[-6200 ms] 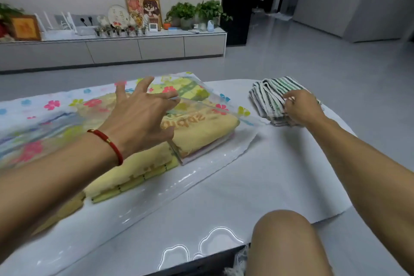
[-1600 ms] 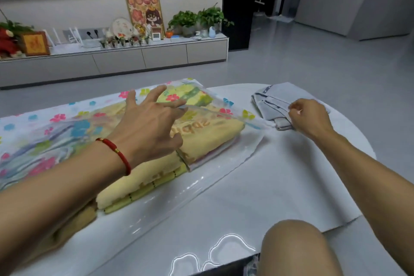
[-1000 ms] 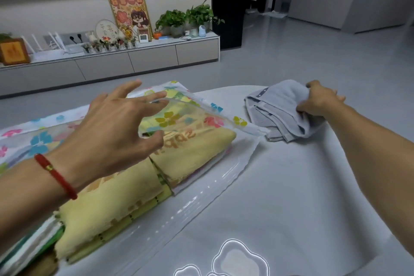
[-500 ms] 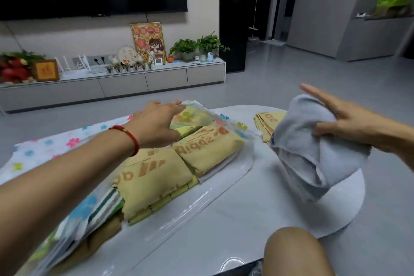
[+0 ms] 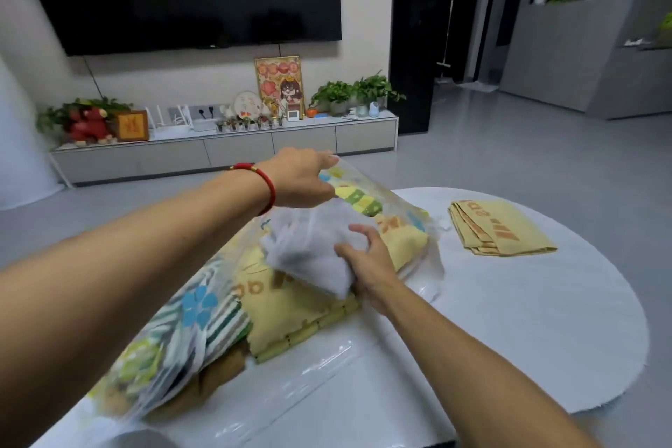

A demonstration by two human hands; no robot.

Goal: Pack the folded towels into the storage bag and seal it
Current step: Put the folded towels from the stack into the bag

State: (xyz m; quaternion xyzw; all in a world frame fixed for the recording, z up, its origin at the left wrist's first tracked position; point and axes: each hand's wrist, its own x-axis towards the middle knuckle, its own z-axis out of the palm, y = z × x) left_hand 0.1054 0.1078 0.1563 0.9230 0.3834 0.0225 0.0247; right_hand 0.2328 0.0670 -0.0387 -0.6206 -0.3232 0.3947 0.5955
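Pushing the grey towel (image 5: 309, 251) into the storage bag (image 5: 418, 218) with our right hand (image 5: 367, 262) closed on it, we lift the bag's upper sheet, pinched in our left hand (image 5: 302, 178). Several towels lie inside already (yellow and striped ones). One folded yellow towel (image 5: 498, 229) waits on the table (image 5: 545, 320), and sealing is left. Nothing blocks the mouth.

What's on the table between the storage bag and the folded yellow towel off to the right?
Nothing: in the head view, only bare white table separates the bag from the towel.
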